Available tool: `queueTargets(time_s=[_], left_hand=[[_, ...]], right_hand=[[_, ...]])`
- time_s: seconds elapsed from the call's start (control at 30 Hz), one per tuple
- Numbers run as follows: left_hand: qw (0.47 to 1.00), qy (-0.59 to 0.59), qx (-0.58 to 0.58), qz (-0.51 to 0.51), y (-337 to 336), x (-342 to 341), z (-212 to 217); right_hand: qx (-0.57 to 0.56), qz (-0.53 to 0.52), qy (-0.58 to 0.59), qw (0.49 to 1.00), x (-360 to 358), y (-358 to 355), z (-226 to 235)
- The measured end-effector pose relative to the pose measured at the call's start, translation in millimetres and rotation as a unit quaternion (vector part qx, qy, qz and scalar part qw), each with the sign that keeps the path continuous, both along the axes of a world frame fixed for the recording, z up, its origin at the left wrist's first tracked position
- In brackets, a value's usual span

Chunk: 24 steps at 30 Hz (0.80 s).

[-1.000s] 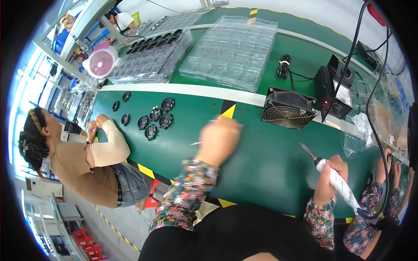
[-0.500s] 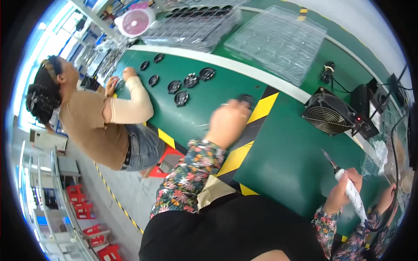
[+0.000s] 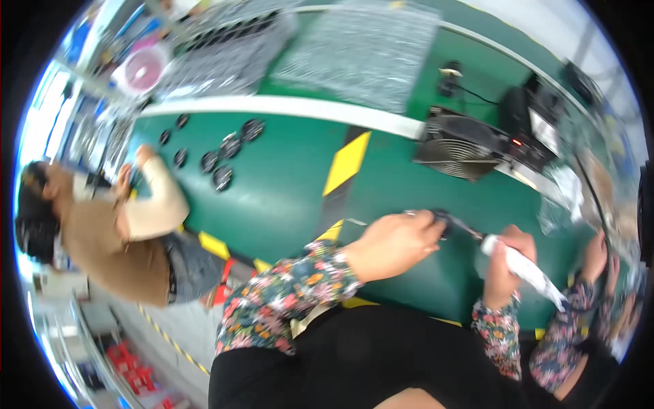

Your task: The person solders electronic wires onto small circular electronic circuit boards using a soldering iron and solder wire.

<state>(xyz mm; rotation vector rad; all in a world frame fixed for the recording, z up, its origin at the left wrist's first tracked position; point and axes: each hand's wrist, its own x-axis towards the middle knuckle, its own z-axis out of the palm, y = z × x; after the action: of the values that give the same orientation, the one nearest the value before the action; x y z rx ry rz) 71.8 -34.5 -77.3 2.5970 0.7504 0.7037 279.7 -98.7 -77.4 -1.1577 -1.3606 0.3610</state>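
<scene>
The left hand (image 3: 396,245) is farther right than half a second ago, fingers pinching a black round part (image 3: 443,221) by the tip of the white-handled soldering iron (image 3: 533,274) in the right hand's (image 3: 509,262) closed grip, over the green table (image 3: 279,211), contact blurred.

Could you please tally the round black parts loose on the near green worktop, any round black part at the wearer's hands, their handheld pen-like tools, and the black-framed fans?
Loose round black parts: 7
Round black part at the left hand: 1
Pen-like tool in the right hand: 1
Black-framed fan: 1
Total: 10
</scene>
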Motion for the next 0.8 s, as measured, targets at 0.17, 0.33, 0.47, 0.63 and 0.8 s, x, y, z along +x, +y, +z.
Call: queueTargets(time_s=[0.17, 0.33, 0.47, 0.63, 0.8], left_hand=[[0.945, -0.307, -0.108, 0.037, 16.6, 3.9, 51.8], [0.931, -0.347, -0.102, 0.042, 29.1, 12.1, 29.1], [0.933, -0.321, -0.162, 0.012, 25.3, 12.5, 15.4], [0.944, -0.295, -0.146, -0.013, 26.3, 12.8, 9.0], [0.948, -0.282, -0.147, -0.015, 26.8, 15.0, 10.2]], right_hand=[[-0.025, 0.027, -0.02, 0.999, -0.6, 8.2, 11.3], [-0.04, 0.031, -0.024, 0.998, -0.8, 10.1, 14.9], [-0.027, 0.039, -0.03, 0.998, -2.7, 12.7, 14.4], [-0.049, 0.032, -0.044, 0.997, -3.6, 12.8, 15.5], [-0.025, 0.012, -0.045, 0.999, -4.1, 16.1, 11.3]])
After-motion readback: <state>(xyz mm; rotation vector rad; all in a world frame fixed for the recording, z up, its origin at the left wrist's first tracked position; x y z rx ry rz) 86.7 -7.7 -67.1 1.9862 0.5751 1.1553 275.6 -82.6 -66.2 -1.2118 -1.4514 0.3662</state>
